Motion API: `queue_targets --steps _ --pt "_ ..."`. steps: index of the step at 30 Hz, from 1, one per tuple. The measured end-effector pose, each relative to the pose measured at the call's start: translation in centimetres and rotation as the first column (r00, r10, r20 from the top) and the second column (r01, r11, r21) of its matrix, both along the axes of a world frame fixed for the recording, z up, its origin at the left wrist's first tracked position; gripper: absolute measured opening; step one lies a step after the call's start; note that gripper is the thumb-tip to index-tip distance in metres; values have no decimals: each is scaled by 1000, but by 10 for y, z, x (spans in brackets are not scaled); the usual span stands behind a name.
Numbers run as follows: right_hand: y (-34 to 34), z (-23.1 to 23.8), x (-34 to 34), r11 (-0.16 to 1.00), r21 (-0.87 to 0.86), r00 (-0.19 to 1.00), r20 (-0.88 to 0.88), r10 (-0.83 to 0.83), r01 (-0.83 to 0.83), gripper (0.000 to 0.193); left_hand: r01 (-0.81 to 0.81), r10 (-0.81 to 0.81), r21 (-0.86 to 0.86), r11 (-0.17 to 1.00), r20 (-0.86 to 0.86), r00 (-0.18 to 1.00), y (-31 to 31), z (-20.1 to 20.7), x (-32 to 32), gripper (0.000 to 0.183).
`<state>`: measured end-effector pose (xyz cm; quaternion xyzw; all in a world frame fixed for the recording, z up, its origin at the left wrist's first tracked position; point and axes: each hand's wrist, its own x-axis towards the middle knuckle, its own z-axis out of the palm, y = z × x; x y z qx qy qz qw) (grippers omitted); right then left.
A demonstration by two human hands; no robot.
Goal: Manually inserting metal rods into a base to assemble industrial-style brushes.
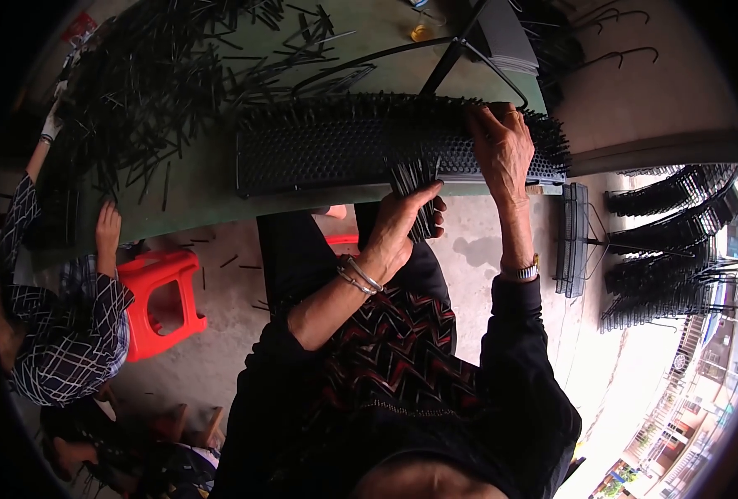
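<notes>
No legible lettering — nor numbers — anywhere.

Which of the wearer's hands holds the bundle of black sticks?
The left hand, wrapped around the sticks. The right hand, with a wristwatch, is apart from them, over the perforated tray.
</notes>
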<state>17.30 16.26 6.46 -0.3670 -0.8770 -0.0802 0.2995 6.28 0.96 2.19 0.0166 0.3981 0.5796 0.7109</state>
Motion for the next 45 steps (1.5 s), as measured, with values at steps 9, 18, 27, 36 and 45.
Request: queue_targets --steps 9,18,27,36,45 --pt "1 -6 -6 986 -112 992 -31 -125 120 19 -5 5 19 1000 10 1000 -3 18 -1 22" --pt "-4 -5 -5 975 -162 983 -83 -166 151 22 67 -65 29 997 -62 996 -9 17 0 30" --pt "-27 8 6 875 -484 990 -118 -73 7 37 43 -40 71 997 -54 998 -9 23 -2 30" --pt "-47 12 24 335 -861 916 -400 15 -382 17 149 -131 114 982 -148 980 -10 27 -2 31" --pt "-50 17 28 316 -818 826 -543 -152 -480 8 46 -42 37 998 -111 993 -5 10 1 29"
